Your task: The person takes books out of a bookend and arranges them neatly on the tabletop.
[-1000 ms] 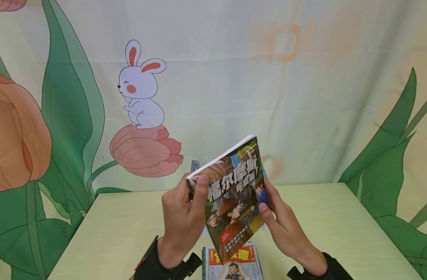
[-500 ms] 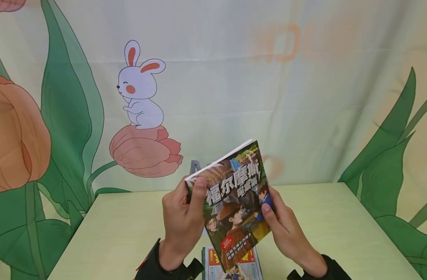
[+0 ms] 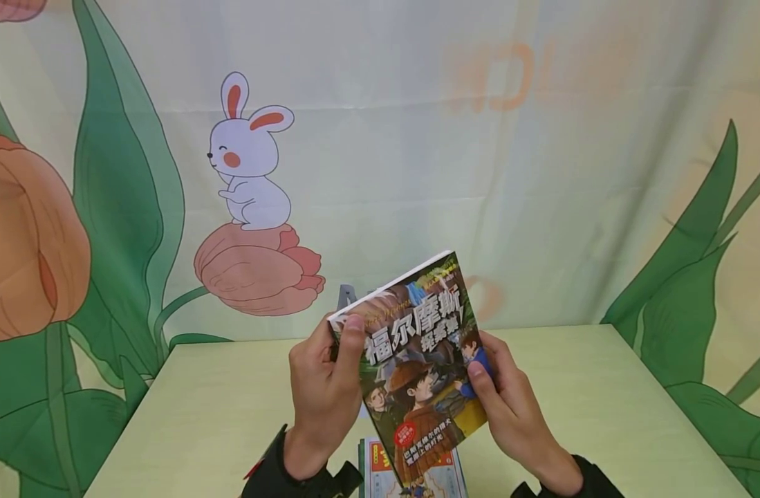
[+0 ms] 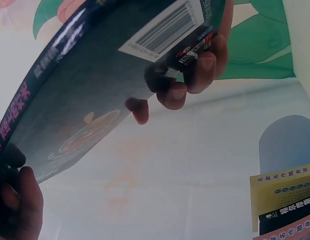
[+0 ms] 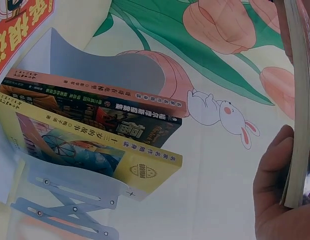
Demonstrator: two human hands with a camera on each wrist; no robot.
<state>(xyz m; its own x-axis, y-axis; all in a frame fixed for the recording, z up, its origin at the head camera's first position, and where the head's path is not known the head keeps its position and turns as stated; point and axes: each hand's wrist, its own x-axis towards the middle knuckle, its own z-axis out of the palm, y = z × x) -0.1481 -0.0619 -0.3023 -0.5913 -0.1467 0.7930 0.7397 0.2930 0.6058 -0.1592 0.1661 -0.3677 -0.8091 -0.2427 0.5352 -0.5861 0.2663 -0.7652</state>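
Both hands hold a paperback book (image 3: 417, 366), tilted above the table, its dark illustrated cover with large white characters facing up. My left hand (image 3: 326, 394) grips its upper left corner, thumb on the cover. My right hand (image 3: 519, 408) pinches the right edge, thumb in front and fingers behind. The left wrist view shows the underside of the book (image 4: 95, 85), with a barcode and fingers curled against the cover. In the right wrist view the page edges of the book (image 5: 297, 100) show beside my right hand (image 5: 275, 185).
A light book (image 3: 438, 477) with a red title panel lies on the pale table (image 3: 218, 415), below the held book. A blue-grey folding book stand (image 5: 75, 200) holds several upright books, including a yellow book (image 5: 95, 150). A printed cloth (image 3: 541, 207) hangs behind.
The held book has come down slightly and turned its cover a little more toward the head camera. Both hands keep their grip on it.
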